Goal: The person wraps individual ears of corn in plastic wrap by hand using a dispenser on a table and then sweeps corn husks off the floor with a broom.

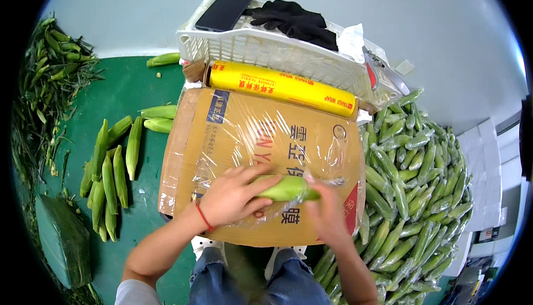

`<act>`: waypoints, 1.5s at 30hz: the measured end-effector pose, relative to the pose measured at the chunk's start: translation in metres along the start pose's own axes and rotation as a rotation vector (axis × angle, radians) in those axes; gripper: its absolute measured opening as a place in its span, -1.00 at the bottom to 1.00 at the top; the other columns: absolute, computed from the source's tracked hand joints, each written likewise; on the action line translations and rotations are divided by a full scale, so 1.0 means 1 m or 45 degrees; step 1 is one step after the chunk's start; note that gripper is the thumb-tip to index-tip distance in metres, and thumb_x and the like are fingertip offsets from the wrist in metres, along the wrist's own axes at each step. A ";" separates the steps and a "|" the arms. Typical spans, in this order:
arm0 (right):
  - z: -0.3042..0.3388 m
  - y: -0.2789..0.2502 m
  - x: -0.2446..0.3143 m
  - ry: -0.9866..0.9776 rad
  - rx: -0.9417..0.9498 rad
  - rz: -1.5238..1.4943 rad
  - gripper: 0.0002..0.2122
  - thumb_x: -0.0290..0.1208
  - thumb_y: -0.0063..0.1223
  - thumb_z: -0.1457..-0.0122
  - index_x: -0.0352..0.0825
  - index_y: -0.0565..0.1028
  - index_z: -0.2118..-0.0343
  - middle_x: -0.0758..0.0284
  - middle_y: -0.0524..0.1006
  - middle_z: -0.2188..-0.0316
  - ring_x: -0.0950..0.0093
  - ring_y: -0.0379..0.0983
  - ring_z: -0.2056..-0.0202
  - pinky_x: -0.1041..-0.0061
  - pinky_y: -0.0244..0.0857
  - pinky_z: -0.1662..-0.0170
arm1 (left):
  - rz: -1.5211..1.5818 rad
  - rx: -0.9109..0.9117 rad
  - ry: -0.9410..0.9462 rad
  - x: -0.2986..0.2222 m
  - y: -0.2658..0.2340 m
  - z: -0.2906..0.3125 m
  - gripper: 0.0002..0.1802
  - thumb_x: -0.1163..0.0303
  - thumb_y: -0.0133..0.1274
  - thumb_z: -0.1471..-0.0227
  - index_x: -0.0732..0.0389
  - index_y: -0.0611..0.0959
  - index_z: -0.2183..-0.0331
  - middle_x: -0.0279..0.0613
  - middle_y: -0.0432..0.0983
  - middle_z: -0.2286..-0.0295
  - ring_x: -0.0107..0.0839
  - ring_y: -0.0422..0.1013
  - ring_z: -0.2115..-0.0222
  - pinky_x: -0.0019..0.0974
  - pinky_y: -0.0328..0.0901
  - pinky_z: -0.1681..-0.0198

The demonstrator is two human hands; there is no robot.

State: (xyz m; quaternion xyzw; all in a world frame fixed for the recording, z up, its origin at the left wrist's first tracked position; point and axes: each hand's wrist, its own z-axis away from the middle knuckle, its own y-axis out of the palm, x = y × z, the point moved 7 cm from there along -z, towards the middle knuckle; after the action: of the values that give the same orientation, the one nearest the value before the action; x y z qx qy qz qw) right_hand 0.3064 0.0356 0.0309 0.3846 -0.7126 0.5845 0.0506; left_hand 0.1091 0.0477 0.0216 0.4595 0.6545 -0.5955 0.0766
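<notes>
A green ear of corn (287,188), still in its husk, lies crosswise on a cardboard box with clear plastic film (222,155) spread over its top. Curled over the corn's left part is my left hand (236,191), its fingers gripping the husk. My right hand (328,210), a little blurred, closes round the right end of the corn, where film bunches up. Some of the film clings to the corn; how far round it goes is hidden. Behind the box top sits a yellow roll of cling film (283,86).
Unwrapped ears of corn (111,177) lie on the green floor at left, near a pile of husks (47,77). Many wrapped ears (416,194) are heaped at right. A white basket (244,47) behind carries a phone (225,11), black gloves (294,19) and a red-handled tool (371,71).
</notes>
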 end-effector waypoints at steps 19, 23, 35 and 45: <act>-0.073 0.036 -0.036 -0.276 -0.052 0.244 -0.76 -0.15 0.06 -0.11 -0.23 0.51 0.47 0.35 0.47 0.49 0.37 0.42 0.49 0.38 0.31 0.45 | -0.611 0.341 -0.164 0.005 0.006 -0.086 -0.82 0.24 0.03 -0.04 0.13 0.60 0.40 -0.06 0.49 0.58 -0.10 0.46 0.51 -0.10 0.35 0.45; -0.008 0.034 0.001 -0.202 0.352 0.224 -0.69 -0.07 -0.02 -0.18 -0.26 0.50 0.41 0.27 0.48 0.57 0.32 0.42 0.64 0.38 0.30 0.63 | -0.519 0.233 -0.102 -0.065 0.021 0.018 -0.31 -0.07 0.04 0.04 0.32 0.49 0.06 0.09 0.45 0.12 -0.13 0.44 0.13 -0.20 0.36 0.14; -0.094 0.051 -0.002 -0.667 0.174 0.431 -0.41 0.03 0.22 0.10 -0.29 0.37 0.08 0.30 0.43 0.36 0.34 0.43 0.37 0.40 0.36 0.32 | -0.696 0.569 -0.081 0.084 0.029 -0.128 -0.22 0.13 0.10 0.02 0.48 0.26 -0.08 0.20 0.12 -0.14 0.00 0.11 -0.17 -0.17 0.14 -0.17; 0.070 0.030 0.032 0.056 1.083 -0.570 -0.40 0.05 0.00 -0.14 -0.35 0.30 -0.08 0.22 0.49 0.53 0.37 0.50 0.49 0.41 0.42 0.34 | 0.267 0.187 -0.304 0.047 -0.011 -0.097 -0.47 0.04 0.08 0.00 0.20 0.56 0.08 -0.03 0.48 0.07 -0.11 0.37 0.01 -0.21 0.27 -0.07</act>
State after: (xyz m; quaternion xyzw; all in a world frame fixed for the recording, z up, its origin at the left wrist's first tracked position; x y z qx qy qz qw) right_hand 0.2924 -0.0406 0.0020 0.5027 -0.3087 0.8069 0.0286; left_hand 0.1181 0.1560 0.0260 0.4556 0.5441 -0.6808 0.1816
